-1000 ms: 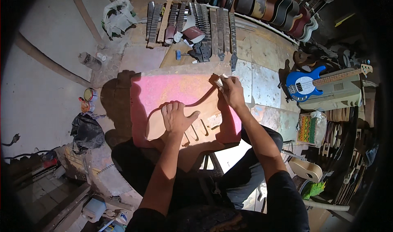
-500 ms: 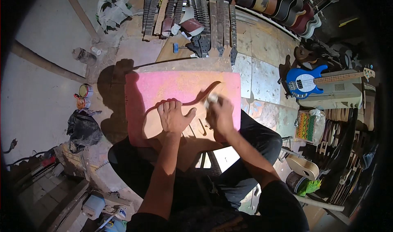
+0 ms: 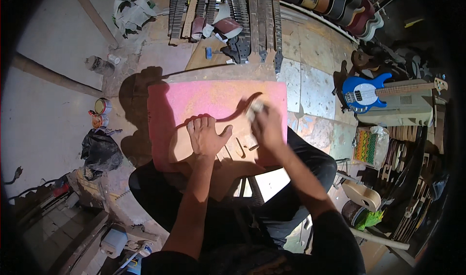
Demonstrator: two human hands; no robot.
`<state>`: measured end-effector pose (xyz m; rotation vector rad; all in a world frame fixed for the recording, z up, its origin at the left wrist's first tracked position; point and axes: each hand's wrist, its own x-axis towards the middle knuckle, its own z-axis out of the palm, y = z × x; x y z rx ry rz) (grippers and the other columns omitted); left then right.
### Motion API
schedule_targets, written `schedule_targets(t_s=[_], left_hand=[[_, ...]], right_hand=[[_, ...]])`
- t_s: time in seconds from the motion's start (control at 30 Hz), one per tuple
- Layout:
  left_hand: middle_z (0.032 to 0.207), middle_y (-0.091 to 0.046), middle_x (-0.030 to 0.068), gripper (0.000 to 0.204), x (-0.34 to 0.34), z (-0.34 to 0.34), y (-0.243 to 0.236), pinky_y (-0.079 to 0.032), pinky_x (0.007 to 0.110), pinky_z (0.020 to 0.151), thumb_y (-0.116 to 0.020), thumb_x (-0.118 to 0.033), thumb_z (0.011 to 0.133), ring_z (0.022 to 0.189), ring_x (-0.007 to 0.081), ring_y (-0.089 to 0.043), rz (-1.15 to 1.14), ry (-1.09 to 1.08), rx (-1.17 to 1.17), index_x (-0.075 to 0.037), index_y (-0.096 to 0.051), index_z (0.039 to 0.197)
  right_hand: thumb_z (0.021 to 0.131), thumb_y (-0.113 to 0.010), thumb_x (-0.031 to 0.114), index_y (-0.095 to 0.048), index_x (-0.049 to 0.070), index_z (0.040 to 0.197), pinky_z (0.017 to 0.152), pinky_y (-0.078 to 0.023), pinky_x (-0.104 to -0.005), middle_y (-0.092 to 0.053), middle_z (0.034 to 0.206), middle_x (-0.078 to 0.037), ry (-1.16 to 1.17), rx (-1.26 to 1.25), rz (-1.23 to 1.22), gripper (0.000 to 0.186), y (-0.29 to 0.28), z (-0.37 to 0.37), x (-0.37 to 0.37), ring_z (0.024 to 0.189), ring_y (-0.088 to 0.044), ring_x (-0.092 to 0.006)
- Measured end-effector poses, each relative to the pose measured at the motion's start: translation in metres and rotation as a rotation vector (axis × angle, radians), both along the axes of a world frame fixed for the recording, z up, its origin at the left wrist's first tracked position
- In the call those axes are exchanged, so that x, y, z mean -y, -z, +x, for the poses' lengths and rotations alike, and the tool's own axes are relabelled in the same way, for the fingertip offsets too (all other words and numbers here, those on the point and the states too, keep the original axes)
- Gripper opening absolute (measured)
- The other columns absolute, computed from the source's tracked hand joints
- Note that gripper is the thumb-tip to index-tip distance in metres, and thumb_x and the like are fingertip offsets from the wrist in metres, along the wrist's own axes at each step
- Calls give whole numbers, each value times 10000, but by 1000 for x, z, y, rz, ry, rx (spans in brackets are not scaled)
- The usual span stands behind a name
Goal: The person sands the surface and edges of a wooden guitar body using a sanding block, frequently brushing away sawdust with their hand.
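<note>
An unpainted wooden guitar body (image 3: 182, 146) with cut-out slots lies on a pink board (image 3: 194, 98) over my lap. My left hand (image 3: 206, 136) presses on its upper face, thumb spread, the fingers reaching to the far curved edge. At the right end, my right hand (image 3: 268, 127) is closed around a small pale pad (image 3: 254, 109) against the horn of the body. Motion blur hides what kind of pad it is. Part of the body's right side is under my right hand and its shadow.
Beyond the board lie several guitar necks (image 3: 262, 27), curled sandpaper (image 3: 228, 26) and a blue-handled clamp (image 3: 208, 53). A blue bass guitar (image 3: 364, 94) rests at the right. Guitar bodies (image 3: 325, 3) line the far right. Paint cans (image 3: 101, 106) and a black bag (image 3: 101, 149) sit at left.
My right hand has shifted slightly right with the pale pad, uncovering more of the slots beside it. My left hand stays in place on the guitar body.
</note>
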<state>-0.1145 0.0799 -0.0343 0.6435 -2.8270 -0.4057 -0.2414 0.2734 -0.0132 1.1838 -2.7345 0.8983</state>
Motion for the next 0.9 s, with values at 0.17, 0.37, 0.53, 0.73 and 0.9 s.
schedule_targets(t_s=[0.17, 0.37, 0.53, 0.73, 0.9], left_hand=[[997, -684, 127, 554, -2, 6, 7, -363, 510, 1097, -768, -573, 800, 1076, 323, -589, 6, -2, 15, -50, -716, 972], [992, -690, 126, 546, 0, -1, -1, -369, 507, 1104, -755, -569, 807, 1060, 318, -604, -10, 1, -23, -45, -721, 954], [993, -699, 130, 543, 0, 0, 3, -362, 504, 1107, -724, -565, 844, 1048, 316, -608, 8, 8, 12, -39, -730, 976], [994, -700, 133, 503, 4, 2, 10, -360, 516, 1101, -667, -535, 907, 1041, 314, -602, -4, -3, 14, -44, -735, 989], [985, -699, 134, 479, -2, 2, 11, -354, 510, 1107, -663, -518, 912, 1040, 314, -606, 20, -5, 43, -50, -738, 978]], right_hand=[[910, -721, 105, -689, 74, 1219, 866, -494, -521, -621, 1273, -239, 244, 235, -27, 312, -18, -34, 20, 1090, -608, -429], [850, -746, 79, -662, 100, 1356, 1025, -425, -545, -600, 1361, -236, 106, 315, 125, 514, -7, 2, 8, 1204, -555, -441], [854, -723, 49, -632, 85, 1386, 988, -428, -549, -594, 1301, -255, 241, 29, 135, 541, -20, -20, 24, 1164, -551, -449], [878, -703, 79, -659, 107, 1334, 1041, -411, -553, -564, 1387, -250, 10, 50, 118, 459, 6, 23, 3, 1229, -537, -445], [893, -701, 127, -629, 90, 1372, 1005, -424, -582, -570, 1355, -266, 218, 17, 102, 486, 9, -24, 10, 1193, -543, -483]])
